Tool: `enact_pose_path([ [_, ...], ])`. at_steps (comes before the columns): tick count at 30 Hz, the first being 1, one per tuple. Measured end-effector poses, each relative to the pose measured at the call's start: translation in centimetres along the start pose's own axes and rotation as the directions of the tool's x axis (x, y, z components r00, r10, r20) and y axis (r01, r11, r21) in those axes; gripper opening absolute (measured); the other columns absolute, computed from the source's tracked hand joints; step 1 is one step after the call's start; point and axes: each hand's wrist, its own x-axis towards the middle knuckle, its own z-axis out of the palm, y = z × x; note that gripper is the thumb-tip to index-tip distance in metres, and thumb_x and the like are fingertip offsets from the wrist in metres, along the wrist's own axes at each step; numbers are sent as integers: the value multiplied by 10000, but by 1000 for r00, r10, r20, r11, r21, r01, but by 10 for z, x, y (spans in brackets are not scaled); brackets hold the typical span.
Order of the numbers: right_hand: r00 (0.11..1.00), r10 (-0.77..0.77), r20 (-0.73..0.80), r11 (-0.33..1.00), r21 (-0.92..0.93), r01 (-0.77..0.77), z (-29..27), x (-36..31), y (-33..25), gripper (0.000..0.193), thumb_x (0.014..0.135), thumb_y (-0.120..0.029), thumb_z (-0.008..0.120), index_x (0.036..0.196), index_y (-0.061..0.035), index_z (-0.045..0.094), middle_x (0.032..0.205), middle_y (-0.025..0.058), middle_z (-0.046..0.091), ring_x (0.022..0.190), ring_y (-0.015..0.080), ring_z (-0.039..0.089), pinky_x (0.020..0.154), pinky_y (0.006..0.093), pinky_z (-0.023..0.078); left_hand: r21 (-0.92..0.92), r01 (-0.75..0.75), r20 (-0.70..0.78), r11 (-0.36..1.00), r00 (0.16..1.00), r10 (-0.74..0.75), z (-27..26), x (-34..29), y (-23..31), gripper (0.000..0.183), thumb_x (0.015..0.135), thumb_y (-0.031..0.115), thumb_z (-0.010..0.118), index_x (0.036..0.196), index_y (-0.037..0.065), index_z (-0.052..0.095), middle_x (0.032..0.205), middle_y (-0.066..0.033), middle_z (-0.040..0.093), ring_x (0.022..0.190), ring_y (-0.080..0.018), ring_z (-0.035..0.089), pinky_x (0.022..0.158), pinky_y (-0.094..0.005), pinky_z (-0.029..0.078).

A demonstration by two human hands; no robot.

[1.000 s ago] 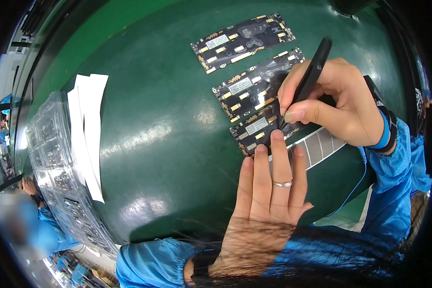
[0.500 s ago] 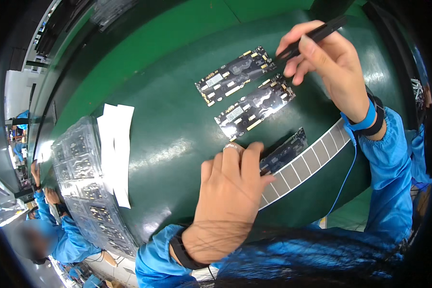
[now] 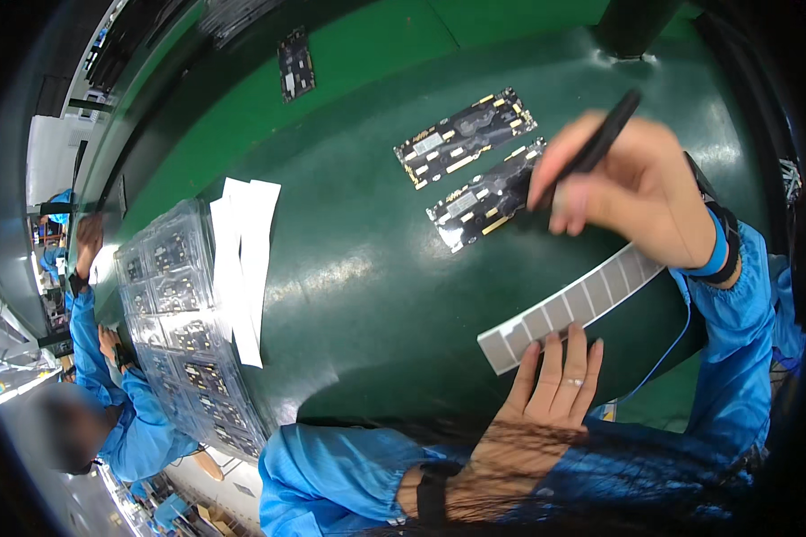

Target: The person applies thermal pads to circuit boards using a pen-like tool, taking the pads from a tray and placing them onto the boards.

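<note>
My right hand (image 3: 631, 183) is closed around a slim black pen-shaped tool (image 3: 607, 134), blurred by motion. The tool's lower tip is hard to make out. Under that hand lies the right end of a dark circuit board (image 3: 482, 204) with gold and white parts. A second such board (image 3: 466, 136) lies parallel just beyond it. My left hand (image 3: 546, 385) rests with its fingers stretched out on the near edge of a white-edged strip of grey rectangular labels (image 3: 560, 313).
Left of the boards lie white paper strips (image 3: 246, 268) beside clear trays of circuit boards (image 3: 184, 309). Another board (image 3: 295, 64) lies on the bright green surface (image 3: 367, 54) at the far side. A co-worker in blue (image 3: 139, 403) sits at the left.
My left hand has moved right onto the label strip. The board beside it is gone from there, and one now shows on the far green surface. My right hand has come nearer.
</note>
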Motion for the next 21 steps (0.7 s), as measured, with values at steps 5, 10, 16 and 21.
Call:
enact_pose_path([
  [5, 991, 10, 133, 997, -71, -1, 13, -10, 24, 145, 924, -45, 659, 1032, 49, 680, 857, 96, 715, 774, 141, 705, 675, 262, 554, -74, 42, -45, 996, 998, -45, 2, 28, -24, 886, 834, 578, 687, 1482, 22, 451, 1456, -220, 459, 1330, -354, 492, 1135, -433, 413],
  [10, 993, 67, 97, 993, -100, -57, 23, -7, 29, 160, 927, -53, 689, 1057, 37, 668, 899, 113, 736, 755, 139, 712, 662, 264, 565, 1, 52, -91, 999, 994, -52, 12, 24, -24, 872, 805, 590, 708, 1456, 53, 488, 1445, -209, 458, 1331, -346, 485, 1140, -498, 392],
  [16, 995, 80, -66, 995, -45, -83, 30, -10, 39, 132, 936, -48, 672, 1034, 40, 657, 845, 89, 701, 709, 107, 664, 624, 252, 543, -1, 46, -176, 999, 983, -45, 13, 31, -31, 805, 793, 565, 723, 1407, 77, 542, 1379, -165, 493, 1254, -319, 515, 1118, -583, 382],
  [21, 996, 93, -7, 994, -61, -94, 27, -6, 37, 102, 961, -29, 640, 1041, 33, 656, 812, 74, 682, 691, 99, 646, 626, 246, 540, 36, 35, -176, 999, 984, -28, 13, 34, -33, 778, 795, 559, 716, 1395, 89, 557, 1354, -151, 505, 1236, -309, 518, 1117, -586, 382],
])
